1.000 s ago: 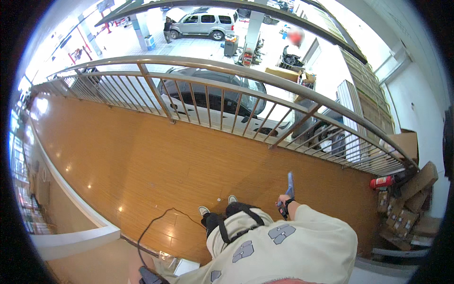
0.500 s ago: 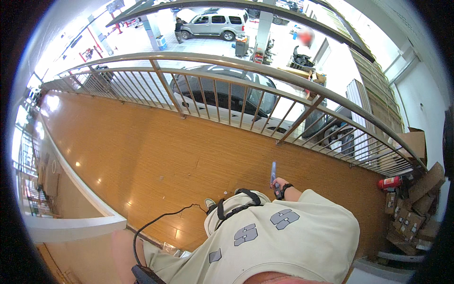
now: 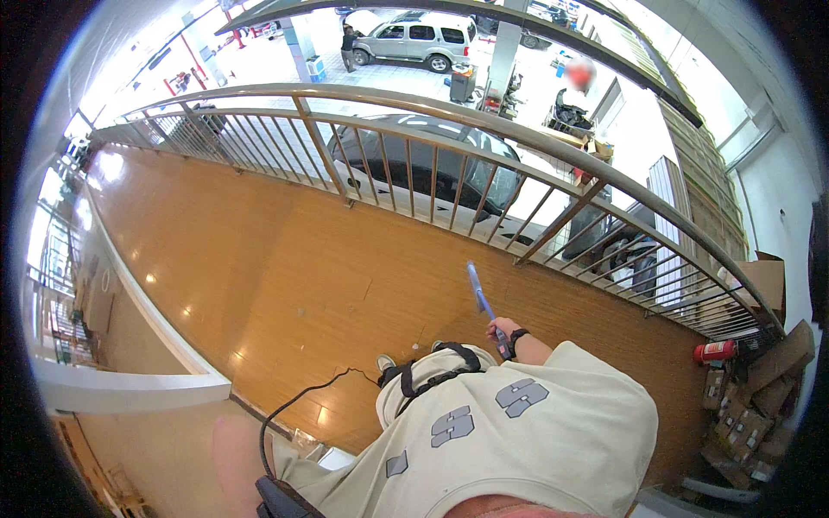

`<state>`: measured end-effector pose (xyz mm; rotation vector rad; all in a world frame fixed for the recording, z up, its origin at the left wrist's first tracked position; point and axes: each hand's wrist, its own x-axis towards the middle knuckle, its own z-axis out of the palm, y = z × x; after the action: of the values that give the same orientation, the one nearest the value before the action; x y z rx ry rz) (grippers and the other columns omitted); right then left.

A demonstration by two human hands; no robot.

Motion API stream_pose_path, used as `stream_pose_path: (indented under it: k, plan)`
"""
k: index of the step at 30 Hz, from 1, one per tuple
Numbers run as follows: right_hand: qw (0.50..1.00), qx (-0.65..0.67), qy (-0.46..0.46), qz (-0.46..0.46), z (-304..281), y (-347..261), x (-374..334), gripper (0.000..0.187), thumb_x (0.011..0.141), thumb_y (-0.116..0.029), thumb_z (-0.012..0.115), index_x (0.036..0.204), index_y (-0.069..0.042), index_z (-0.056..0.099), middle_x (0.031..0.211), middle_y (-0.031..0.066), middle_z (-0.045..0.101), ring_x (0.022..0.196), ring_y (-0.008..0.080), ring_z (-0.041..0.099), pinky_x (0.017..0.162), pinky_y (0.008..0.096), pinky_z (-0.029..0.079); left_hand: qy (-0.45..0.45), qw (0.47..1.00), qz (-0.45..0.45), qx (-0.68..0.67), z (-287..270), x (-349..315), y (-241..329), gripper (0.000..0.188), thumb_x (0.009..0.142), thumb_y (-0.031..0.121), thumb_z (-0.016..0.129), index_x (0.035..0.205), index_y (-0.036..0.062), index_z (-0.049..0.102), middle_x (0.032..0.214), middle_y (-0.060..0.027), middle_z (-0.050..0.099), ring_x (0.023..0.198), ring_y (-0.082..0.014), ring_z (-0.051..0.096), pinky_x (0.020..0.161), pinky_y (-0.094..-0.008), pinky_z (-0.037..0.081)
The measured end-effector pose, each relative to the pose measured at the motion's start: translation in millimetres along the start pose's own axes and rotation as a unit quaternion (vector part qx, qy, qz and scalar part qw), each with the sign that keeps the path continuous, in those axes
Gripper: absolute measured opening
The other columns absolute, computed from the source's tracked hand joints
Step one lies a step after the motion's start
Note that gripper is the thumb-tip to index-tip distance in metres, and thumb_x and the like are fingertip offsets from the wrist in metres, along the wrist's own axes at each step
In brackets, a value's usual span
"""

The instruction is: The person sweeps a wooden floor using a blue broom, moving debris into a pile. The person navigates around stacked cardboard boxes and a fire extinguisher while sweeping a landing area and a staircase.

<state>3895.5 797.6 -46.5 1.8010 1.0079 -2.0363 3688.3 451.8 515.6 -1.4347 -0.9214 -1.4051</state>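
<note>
My right hand (image 3: 501, 329), with a black band around its wrist, is wrapped around the grey grip of a slim, long blue-purple stick-like tool (image 3: 477, 289). The tool points up and away from me, above the wooden floor (image 3: 337, 268); its exact kind cannot be made out. Part of my bare left arm (image 3: 237, 462) shows at the lower left, blurred, while my left hand is out of sight. A black cable (image 3: 298, 395) runs from a dark device (image 3: 285, 499) beside that arm toward my waist.
A metal railing (image 3: 414, 102) curves along the far side of the walkway; cars and a person stand on the workshop floor below. At the right are a red fire extinguisher (image 3: 715, 351) and stacked cardboard boxes (image 3: 744, 414). A white ledge (image 3: 129, 393) borders the left.
The blue-purple tool has swung up and left, showing more of its length. The surroundings have shifted slightly to the right in the view.
</note>
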Motion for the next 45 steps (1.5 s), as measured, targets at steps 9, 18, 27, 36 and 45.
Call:
stream_pose_path:
  k: [9,18,27,36,45]
  plan:
    - [0.996,0.020,-0.008,0.086,-17,8,-19,0.018,0.079,-0.019,0.052,0.064,-0.010,0.051,0.073,0.0087,0.064,0.064,0.0236,0.062,0.046,0.0408,0.041,0.003,0.999,0.037,0.016,0,11,10,0.033,0.091,0.017,0.047,0.120,0.0014,0.050,0.108,-0.0131,0.054,0.104,-0.0247,0.047,0.088,-0.0382,0.036]
    - [0.992,0.017,-0.073,0.105,-37,32,2,0.005,0.069,-0.013,0.054,0.073,-0.010,0.053,0.069,0.0064,0.059,0.061,0.0220,0.055,0.044,0.0360,0.038,-0.002,0.995,0.086,0.042,-2,25,18,0.035,0.091,0.019,0.047,0.121,0.0017,0.050,0.112,-0.0127,0.052,0.108,-0.0251,0.045,0.091,-0.0389,0.033]
    - [0.988,-0.033,-0.065,0.133,-25,10,-15,0.006,0.071,-0.012,0.052,0.073,-0.007,0.054,0.070,0.0084,0.061,0.055,0.0232,0.054,0.043,0.0368,0.039,-0.003,0.992,0.114,0.060,-5,31,28,0.036,0.091,0.021,0.046,0.122,0.0019,0.049,0.116,-0.0124,0.051,0.112,-0.0255,0.043,0.094,-0.0395,0.031]
    - [0.996,-0.044,-0.025,0.074,-7,-11,-4,0.015,0.076,-0.020,0.053,0.065,-0.010,0.052,0.072,0.0073,0.063,0.056,0.0219,0.056,0.044,0.0393,0.037,-0.004,0.986,0.144,0.078,-5,39,37,0.038,0.092,0.023,0.046,0.123,0.0022,0.048,0.120,-0.0120,0.049,0.117,-0.0260,0.041,0.097,-0.0402,0.028]
    - [0.994,-0.085,-0.034,0.064,10,-23,-3,0.019,0.078,-0.021,0.054,0.061,-0.012,0.049,0.067,0.0069,0.061,0.058,0.0202,0.059,0.047,0.0445,0.039,-0.021,0.977,0.186,0.104,-6,52,51,0.039,0.092,0.025,0.046,0.124,0.0025,0.047,0.124,-0.0117,0.047,0.121,-0.0264,0.038,0.100,-0.0409,0.026]
